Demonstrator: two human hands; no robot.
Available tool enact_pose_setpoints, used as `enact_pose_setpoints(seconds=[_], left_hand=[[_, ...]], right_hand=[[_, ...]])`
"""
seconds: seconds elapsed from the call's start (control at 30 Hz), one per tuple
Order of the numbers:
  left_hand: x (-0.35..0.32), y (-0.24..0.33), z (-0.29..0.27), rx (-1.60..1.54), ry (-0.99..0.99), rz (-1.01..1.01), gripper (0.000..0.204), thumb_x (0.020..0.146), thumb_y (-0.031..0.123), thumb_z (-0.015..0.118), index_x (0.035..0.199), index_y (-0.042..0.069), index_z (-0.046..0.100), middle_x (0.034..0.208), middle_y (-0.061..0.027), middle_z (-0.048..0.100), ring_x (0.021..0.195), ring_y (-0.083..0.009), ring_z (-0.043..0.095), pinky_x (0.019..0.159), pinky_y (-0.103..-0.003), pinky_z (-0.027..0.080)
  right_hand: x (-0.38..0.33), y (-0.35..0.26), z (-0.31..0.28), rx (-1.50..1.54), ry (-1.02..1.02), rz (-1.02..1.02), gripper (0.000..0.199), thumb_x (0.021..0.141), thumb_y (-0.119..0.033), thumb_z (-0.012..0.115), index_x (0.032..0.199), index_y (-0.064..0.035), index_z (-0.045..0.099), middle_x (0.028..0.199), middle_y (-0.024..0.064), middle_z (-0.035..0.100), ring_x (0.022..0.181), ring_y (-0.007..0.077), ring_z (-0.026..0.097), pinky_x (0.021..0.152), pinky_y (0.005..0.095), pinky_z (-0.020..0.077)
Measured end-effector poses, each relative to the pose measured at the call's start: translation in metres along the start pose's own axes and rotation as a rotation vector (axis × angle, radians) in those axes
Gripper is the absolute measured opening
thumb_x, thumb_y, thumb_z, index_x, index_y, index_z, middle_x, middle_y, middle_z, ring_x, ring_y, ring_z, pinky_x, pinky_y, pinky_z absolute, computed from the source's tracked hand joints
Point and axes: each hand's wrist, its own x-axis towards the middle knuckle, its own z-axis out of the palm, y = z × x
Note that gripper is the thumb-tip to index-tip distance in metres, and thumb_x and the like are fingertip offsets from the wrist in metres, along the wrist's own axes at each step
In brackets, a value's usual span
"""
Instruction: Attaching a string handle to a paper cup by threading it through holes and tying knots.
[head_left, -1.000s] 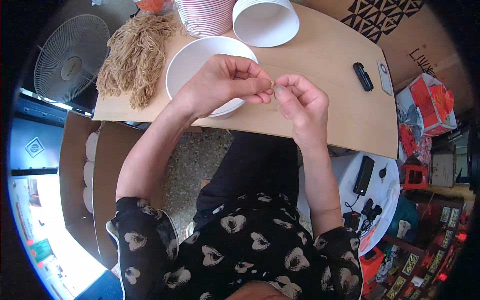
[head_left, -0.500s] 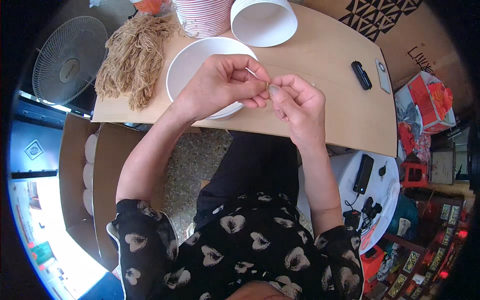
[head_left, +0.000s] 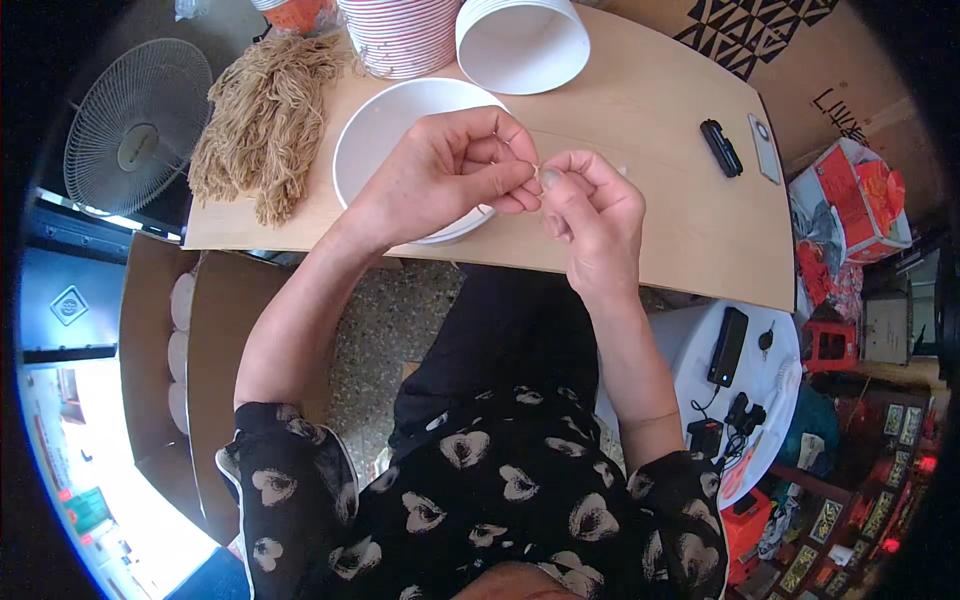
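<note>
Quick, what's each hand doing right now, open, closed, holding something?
Left hand: closed in a pinch on a tiny pale piece, too small to identify.
Right hand: closed, pinching at the same piece.

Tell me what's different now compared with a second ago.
Very little: the left hand and right hand shifted slightly left in view, as did the bowls. Nothing was visibly grasped or released. Both hands' fingertips still meet at a tiny pale thing; the yarn stayed on the table.
</note>
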Motion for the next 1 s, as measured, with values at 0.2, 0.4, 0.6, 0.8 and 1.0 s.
enact_pose_setpoints(seconds=[0.2, 0.4, 0.6, 0.8, 1.0], left_hand=[[0.0, 0.001, -0.001, -0.031, 0.01, -0.015, 0.01, 0.097, 0.004, 0.056, 0.106, 0.0, 0.056, 0.092, -0.0091, 0.069, 0.089, -0.0143, 0.069, 0.075, -0.024, 0.057], [0.001, 0.001, 0.0, -0.009, -0.02, -0.01, 0.01, 0.097, 0.004, 0.056, 0.106, 0.001, 0.056, 0.091, -0.009, 0.069, 0.088, -0.0142, 0.069, 0.075, -0.024, 0.057], [0.001, -0.002, 0.0, -0.016, -0.034, 0.001, 0.01, 0.097, 0.004, 0.056, 0.107, 0.001, 0.056, 0.092, -0.0091, 0.069, 0.088, -0.0142, 0.069, 0.077, -0.024, 0.057], [0.002, -0.001, -0.002, -0.039, -0.037, 0.015, 0.009, 0.098, 0.003, 0.055, 0.106, 0.0, 0.055, 0.096, -0.0111, 0.069, 0.091, -0.0147, 0.068, 0.079, -0.025, 0.057], [0.002, -0.002, -0.001, -0.027, -0.034, 0.016, 0.01, 0.098, 0.003, 0.055, 0.107, 0.0, 0.055, 0.096, -0.0106, 0.069, 0.09, -0.0137, 0.068, 0.079, -0.025, 0.057]], right_hand=[[0.001, -0.004, -0.003, 0.242, -0.027, 0.091, 0.013, 0.091, -0.01, 0.065, 0.096, 0.0017, 0.06, 0.064, -0.0022, 0.054, 0.053, 0.0035, 0.045, 0.048, 0.0188, 0.0333], [0.001, -0.003, -0.002, 0.071, -0.077, 0.029, 0.015, 0.092, -0.013, 0.066, 0.098, -0.0011, 0.058, 0.064, -0.002, 0.05, 0.053, 0.0039, 0.04, 0.049, 0.0198, 0.0302], [0.003, 0.006, -0.009, 0.177, -0.116, 0.026, 0.015, 0.092, -0.013, 0.067, 0.097, -0.0006, 0.059, 0.068, 0.0, 0.057, 0.054, 0.0038, 0.045, 0.048, 0.0195, 0.0328], [0.003, 0.008, -0.013, 0.353, -0.104, 0.141, 0.016, 0.092, -0.014, 0.066, 0.1, -0.0012, 0.058, 0.071, -0.0006, 0.056, 0.056, 0.0043, 0.047, 0.048, 0.0203, 0.0344], [0.003, 0.001, -0.009, 0.236, -0.093, 0.105, 0.016, 0.093, -0.015, 0.065, 0.098, -0.0005, 0.06, 0.069, -0.0012, 0.055, 0.055, 0.0039, 0.046, 0.048, 0.0187, 0.0338]])
